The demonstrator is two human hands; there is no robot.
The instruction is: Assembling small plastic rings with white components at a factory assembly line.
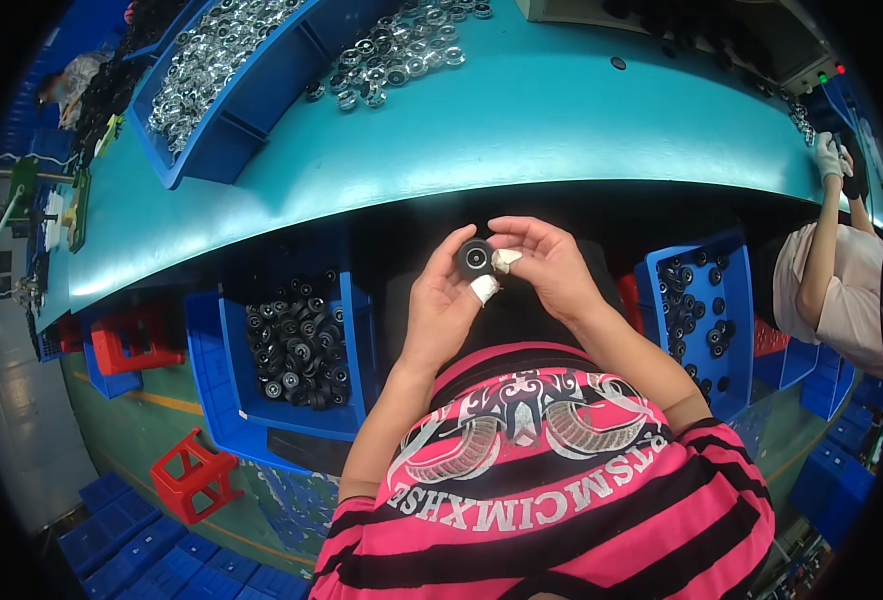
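Note:
A small black wheel point(476, 258) with a pale ring around its hub is held up in front of my body, just off the table's near edge. My left hand point(440, 308) grips it from the left side, fingers curled at its edge and the thumb below. From the right, my right hand point(550, 268) pinches the same wheel at its rim, the index finger arching over it. White wrapping covers both thumb tips. To the left of my hands, a blue bin point(362, 350) holds many similar black wheels; another blue bin point(655, 290) with fewer wheels stands on the right.
The teal table point(522, 130) curves across ahead. On it sit a blue tray point(207, 150) of clear, shiny wheel parts and a loose pile point(397, 62) of them. A co-worker's gloved hand point(830, 158) works at the far right. Red stools point(194, 478) stand at left.

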